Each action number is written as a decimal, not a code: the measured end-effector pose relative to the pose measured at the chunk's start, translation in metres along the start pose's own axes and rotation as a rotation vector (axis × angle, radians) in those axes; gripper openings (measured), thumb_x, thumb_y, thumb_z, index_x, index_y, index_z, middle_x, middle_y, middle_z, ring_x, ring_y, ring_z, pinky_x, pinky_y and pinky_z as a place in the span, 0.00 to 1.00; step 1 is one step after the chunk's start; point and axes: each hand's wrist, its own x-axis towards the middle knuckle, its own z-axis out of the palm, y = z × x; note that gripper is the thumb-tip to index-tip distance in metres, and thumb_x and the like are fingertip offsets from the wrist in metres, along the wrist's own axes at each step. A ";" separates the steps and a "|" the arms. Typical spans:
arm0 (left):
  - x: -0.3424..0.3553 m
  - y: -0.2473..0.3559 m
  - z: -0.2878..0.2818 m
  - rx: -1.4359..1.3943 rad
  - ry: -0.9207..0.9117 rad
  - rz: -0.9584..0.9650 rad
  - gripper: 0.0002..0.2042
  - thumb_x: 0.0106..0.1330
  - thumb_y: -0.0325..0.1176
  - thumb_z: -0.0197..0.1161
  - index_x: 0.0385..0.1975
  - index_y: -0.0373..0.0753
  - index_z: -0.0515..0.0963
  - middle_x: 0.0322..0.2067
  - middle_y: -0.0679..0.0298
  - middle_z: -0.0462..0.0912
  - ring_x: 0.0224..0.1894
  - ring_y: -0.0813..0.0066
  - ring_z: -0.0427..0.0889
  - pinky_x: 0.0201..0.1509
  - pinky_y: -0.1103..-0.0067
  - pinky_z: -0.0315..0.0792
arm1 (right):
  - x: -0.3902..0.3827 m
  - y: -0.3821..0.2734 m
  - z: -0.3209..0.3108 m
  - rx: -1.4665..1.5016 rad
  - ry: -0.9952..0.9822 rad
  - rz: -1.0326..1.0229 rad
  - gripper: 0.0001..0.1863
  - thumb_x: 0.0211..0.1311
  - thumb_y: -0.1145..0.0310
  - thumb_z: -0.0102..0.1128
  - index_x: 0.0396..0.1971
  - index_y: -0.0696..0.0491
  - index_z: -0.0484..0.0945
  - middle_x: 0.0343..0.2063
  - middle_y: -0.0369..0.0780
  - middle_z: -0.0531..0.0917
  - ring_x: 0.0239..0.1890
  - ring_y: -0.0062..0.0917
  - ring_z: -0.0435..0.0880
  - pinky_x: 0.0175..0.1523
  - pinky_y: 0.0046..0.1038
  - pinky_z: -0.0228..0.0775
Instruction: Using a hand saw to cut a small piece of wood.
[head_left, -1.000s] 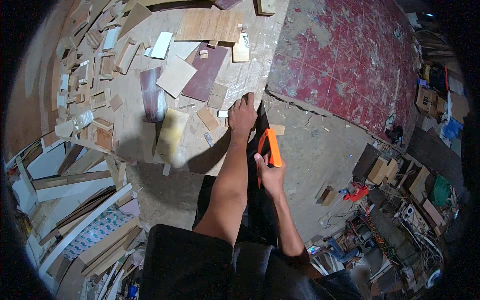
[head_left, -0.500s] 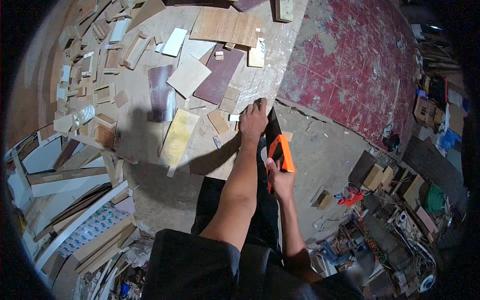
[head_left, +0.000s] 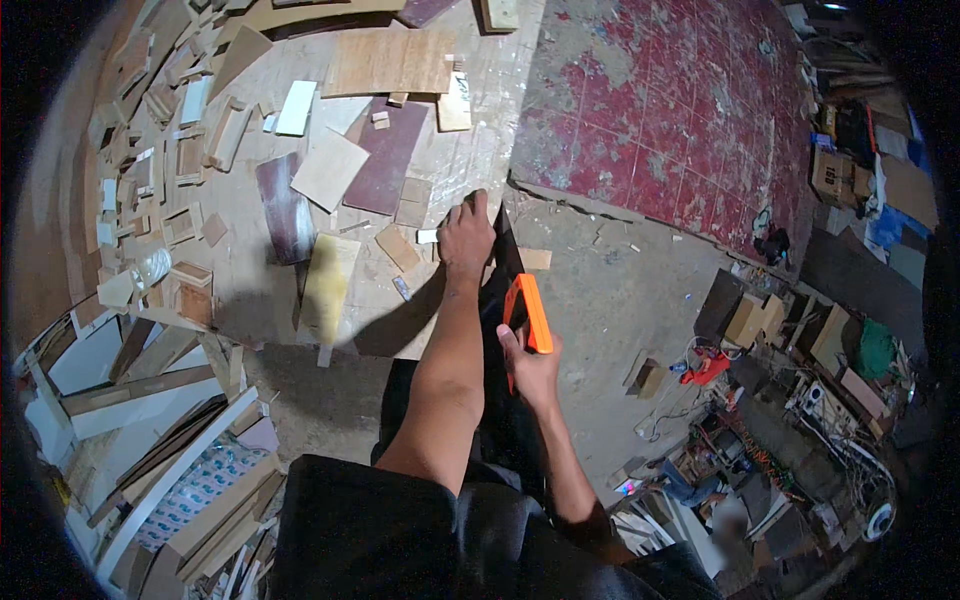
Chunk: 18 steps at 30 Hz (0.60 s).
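My right hand (head_left: 532,368) is wrapped round the orange handle (head_left: 535,312) of a handsaw. Its dark blade (head_left: 508,245) points away from me, along the right edge of the wooden work surface (head_left: 235,318). Just left of the blade, my left hand (head_left: 467,237) presses down near that edge with bent fingers. From under it sticks the white end of a small piece of wood (head_left: 428,236); the rest is hidden by the hand. A tan wood offcut (head_left: 398,248) and a yellow-stained board (head_left: 330,285) lie to the left.
Farther up the surface are a pale board (head_left: 330,170), a maroon board (head_left: 390,165) and a wide wood panel (head_left: 388,62). Small wooden boxes (head_left: 230,133) crowd the left. Stacked boards (head_left: 150,390) stand lower left. Cables and clutter cover the concrete floor (head_left: 590,310) at right.
The whole view has shifted, so the scene sits farther left. Against my left hand, the saw handle is slightly nearer to me. Both hands keep their holds.
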 end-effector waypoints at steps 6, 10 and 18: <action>0.001 0.004 -0.004 -0.004 -0.031 -0.032 0.16 0.64 0.30 0.60 0.52 0.46 0.74 0.28 0.60 0.81 0.34 0.59 0.84 0.33 0.64 0.80 | -0.007 -0.015 -0.004 -0.041 -0.005 0.020 0.23 0.61 0.71 0.72 0.15 0.53 0.64 0.16 0.28 0.66 0.21 0.13 0.62 0.26 0.22 0.58; 0.001 0.004 -0.004 -0.055 0.002 -0.034 0.15 0.65 0.30 0.59 0.51 0.45 0.74 0.28 0.56 0.81 0.34 0.56 0.83 0.33 0.62 0.79 | 0.004 -0.014 -0.010 -0.022 -0.028 0.065 0.23 0.60 0.72 0.72 0.15 0.53 0.64 0.15 0.28 0.66 0.21 0.13 0.62 0.27 0.22 0.59; 0.004 0.003 -0.001 -0.010 -0.085 -0.050 0.14 0.64 0.30 0.59 0.50 0.43 0.72 0.30 0.58 0.82 0.38 0.58 0.84 0.34 0.63 0.81 | -0.018 -0.033 -0.005 -0.046 -0.052 0.042 0.20 0.60 0.71 0.72 0.18 0.53 0.67 0.17 0.29 0.70 0.21 0.13 0.65 0.28 0.23 0.62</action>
